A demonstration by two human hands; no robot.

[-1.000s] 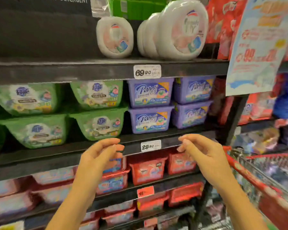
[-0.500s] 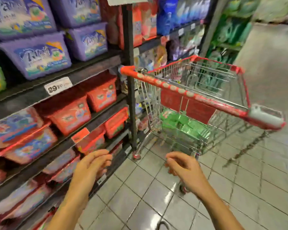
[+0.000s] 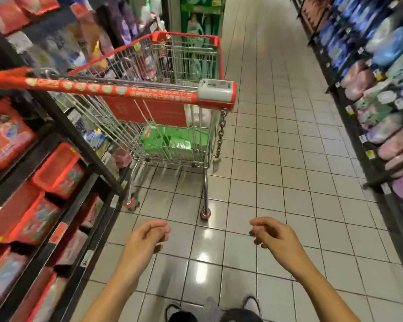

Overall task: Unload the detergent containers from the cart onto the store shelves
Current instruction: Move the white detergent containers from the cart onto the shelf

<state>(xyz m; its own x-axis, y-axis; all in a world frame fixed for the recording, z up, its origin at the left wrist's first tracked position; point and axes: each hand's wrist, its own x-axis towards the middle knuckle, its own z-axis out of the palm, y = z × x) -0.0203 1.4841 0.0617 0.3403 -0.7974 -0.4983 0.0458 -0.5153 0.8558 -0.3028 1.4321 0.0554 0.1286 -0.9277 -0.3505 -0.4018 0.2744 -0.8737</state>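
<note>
A wire shopping cart (image 3: 172,66) with a red handle bar (image 3: 116,90) stands in the aisle ahead of me. Green detergent containers (image 3: 172,140) lie in the bottom of its basket. My left hand (image 3: 144,238) and my right hand (image 3: 272,235) hover low over the tiled floor, short of the cart. Both hold nothing and their fingers hang loosely curled. Dark store shelves (image 3: 63,233) run along the left, stocked with red detergent tubs (image 3: 58,170).
Shelves with blue, purple and pink packs (image 3: 382,126) line the right side of the aisle. A green display (image 3: 200,17) stands behind the cart. The tiled floor (image 3: 277,147) stretches past the cart's right. My shoes (image 3: 209,310) show at the bottom edge.
My view has swung from the shelf face to the right and down the aisle, bringing the cart to the centre. Both hands dropped lower and stayed empty.
</note>
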